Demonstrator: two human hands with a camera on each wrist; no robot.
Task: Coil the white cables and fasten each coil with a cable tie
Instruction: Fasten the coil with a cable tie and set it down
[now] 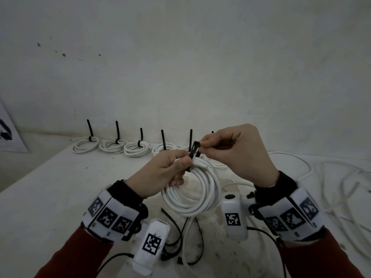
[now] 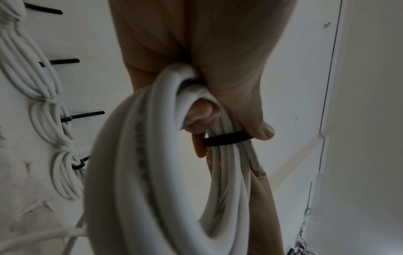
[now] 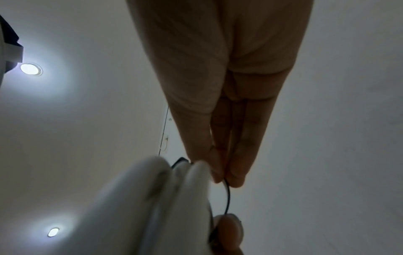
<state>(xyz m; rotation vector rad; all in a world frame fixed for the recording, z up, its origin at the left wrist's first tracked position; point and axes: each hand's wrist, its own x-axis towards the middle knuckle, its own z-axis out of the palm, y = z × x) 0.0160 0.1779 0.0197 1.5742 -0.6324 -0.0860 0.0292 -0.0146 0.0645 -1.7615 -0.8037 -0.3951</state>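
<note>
A white cable coil (image 1: pixel 192 189) hangs above the table's middle, held at its top by my left hand (image 1: pixel 170 169), whose fingers and thumb curl round the strands (image 2: pixel 218 172). A black cable tie (image 1: pixel 193 155) wraps the coil's top; in the left wrist view the tie's band (image 2: pixel 227 138) crosses the strands under my thumb. My right hand (image 1: pixel 230 151) pinches the tie's upper end between thumb and fingertips (image 3: pixel 235 181). The thin black strap (image 3: pixel 227 198) curves down beside the blurred white coil (image 3: pixel 152 207).
Several tied white coils (image 1: pixel 112 146) with upright black tie tails line the back of the table (image 1: pixel 50 193). Loose white cable (image 1: pixel 331 177) sprawls at the right. Spare black ties (image 1: pixel 176 237) lie near the front, below the coil.
</note>
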